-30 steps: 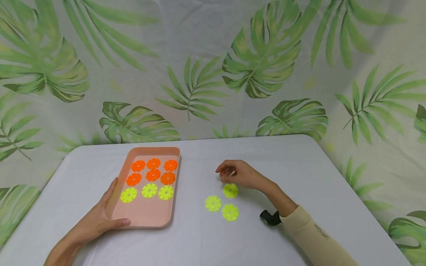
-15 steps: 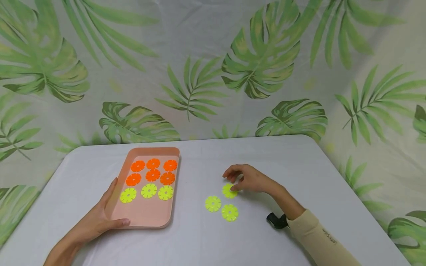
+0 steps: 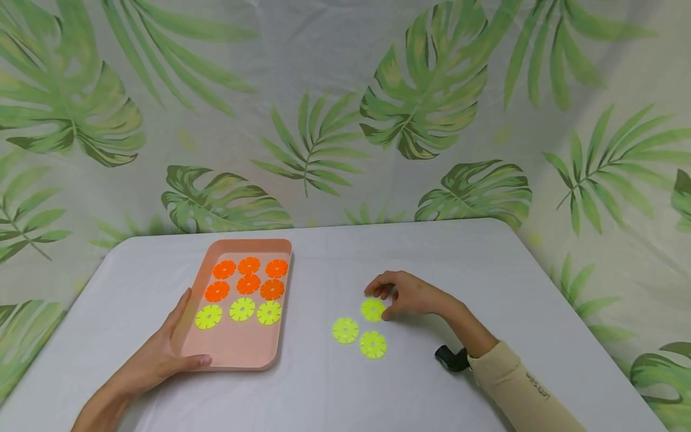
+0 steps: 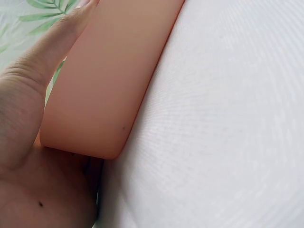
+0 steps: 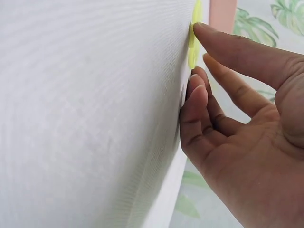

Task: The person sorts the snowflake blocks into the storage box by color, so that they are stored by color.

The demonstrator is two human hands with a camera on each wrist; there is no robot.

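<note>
Around the near-left corner of a pink tray [image 3: 232,354], my left hand [image 3: 153,354] holds on, thumb along the front edge and fingers up the left side. My right hand [image 3: 412,294] bends over a yellow-green interlocking disc [image 3: 373,309] on the table, thumb at its right edge and fingertips at its far edge. In the right wrist view the thumb [image 5: 237,50] touches that disc [image 5: 192,45]. Two more yellow-green discs lie just nearer, one at left [image 3: 345,330] and one at right [image 3: 373,345]. The left wrist view shows the tray's side wall [image 4: 114,80] against the palm.
Inside the tray are several orange discs [image 3: 248,284] in two rows, with a row of 3 yellow-green discs [image 3: 242,309] below. A black object [image 3: 452,359] sits by the right sleeve. A leaf-printed cloth [image 3: 313,150] hangs behind the white table [image 3: 324,396].
My right hand has moved slightly right and nearer, down to the farthest loose disc, its thumb passing over the disc to the right edge. My left hand and the tray stay put.
</note>
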